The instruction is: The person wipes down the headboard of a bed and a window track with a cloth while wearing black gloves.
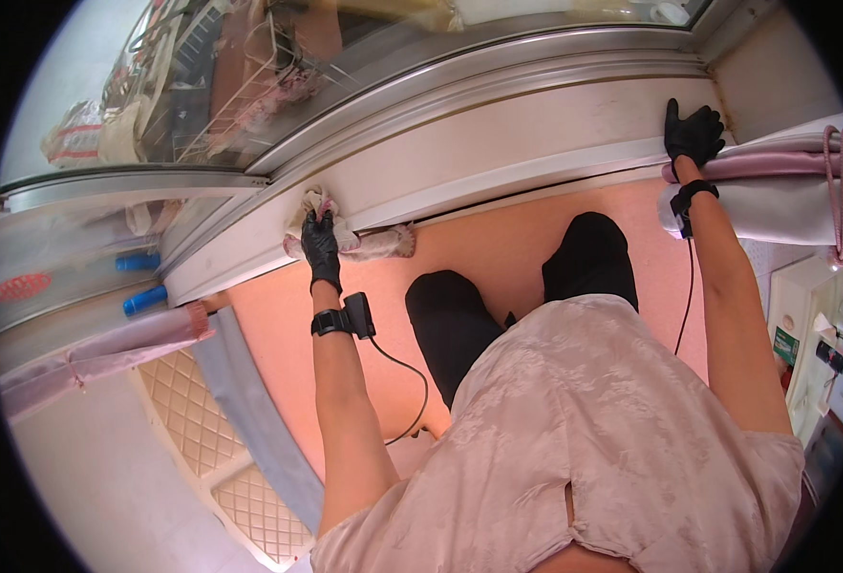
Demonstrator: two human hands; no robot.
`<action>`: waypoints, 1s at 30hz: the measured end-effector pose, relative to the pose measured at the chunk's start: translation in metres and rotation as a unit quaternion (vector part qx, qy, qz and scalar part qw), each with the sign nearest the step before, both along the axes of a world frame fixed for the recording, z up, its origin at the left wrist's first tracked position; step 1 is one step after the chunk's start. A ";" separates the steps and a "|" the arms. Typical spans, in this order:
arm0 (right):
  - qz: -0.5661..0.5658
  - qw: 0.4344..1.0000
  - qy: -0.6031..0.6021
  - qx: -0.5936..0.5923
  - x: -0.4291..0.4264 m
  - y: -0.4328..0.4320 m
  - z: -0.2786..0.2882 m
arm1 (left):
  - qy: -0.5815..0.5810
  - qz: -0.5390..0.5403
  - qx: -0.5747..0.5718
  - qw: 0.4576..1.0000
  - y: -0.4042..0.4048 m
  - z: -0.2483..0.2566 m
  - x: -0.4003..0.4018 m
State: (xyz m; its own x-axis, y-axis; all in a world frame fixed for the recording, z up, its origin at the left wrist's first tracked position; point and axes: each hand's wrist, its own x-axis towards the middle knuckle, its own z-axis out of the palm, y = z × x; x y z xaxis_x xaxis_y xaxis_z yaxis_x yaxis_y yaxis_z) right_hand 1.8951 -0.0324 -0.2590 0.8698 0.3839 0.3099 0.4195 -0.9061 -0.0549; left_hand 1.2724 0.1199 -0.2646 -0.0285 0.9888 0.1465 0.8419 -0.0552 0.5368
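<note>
My left hand (320, 247), in a black glove, is closed on a crumpled pale cloth (315, 202) at the edge of the white window sill (486, 154). Part of a cloth with a pinkish border (385, 245) hangs or lies just below the sill's edge, to the right of that hand; whether it is the same piece I cannot tell. At the sill's far right end my right hand (693, 135), also gloved in black, rests with its fingers partly spread and nothing seen in it. Both wrists carry black straps with cables.
Glass panes in metal frames (478, 54) rise beyond the sill, with a wire rack (238, 93) behind them. A tied pink curtain (779, 166) hangs at the right, another (106, 344) at the left. Two blue objects (145, 301) are near the left frame. My knees are over a pinkish-orange surface (514, 243).
</note>
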 end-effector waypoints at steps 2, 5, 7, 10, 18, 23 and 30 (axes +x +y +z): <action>-0.003 1.000 0.005 0.002 0.012 -0.002 -0.013 | 0.082 -0.017 0.066 0.994 0.001 -0.007 -0.003; 0.011 0.998 0.033 0.050 0.017 0.005 -0.033 | 0.104 -0.006 0.056 0.993 0.001 -0.015 0.005; 0.015 0.998 0.019 0.058 0.021 0.002 -0.037 | 0.069 -0.029 -0.017 0.997 -0.002 0.000 0.040; 0.011 0.994 0.062 0.094 0.012 -0.003 -0.016 | 0.080 -0.053 -0.024 0.995 -0.004 0.014 0.069; 0.012 0.991 0.097 0.091 -0.013 0.003 0.017 | 0.086 -0.098 0.030 0.991 -0.030 0.040 0.125; 0.014 0.990 0.100 0.094 -0.025 0.000 0.033 | 0.113 -0.100 0.058 0.987 -0.036 0.043 0.133; 0.005 0.984 0.127 0.124 -0.024 -0.002 0.035 | 0.171 -0.107 0.072 0.977 -0.037 0.053 0.161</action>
State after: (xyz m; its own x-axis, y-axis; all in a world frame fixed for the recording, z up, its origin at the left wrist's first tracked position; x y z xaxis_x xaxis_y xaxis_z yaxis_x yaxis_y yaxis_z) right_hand 1.8710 -0.0345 -0.2239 0.9276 0.3337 0.1679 0.3732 -0.8471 -0.3784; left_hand 1.4331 0.0828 -0.2116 0.2520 0.9352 0.2489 0.9314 -0.3042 0.1997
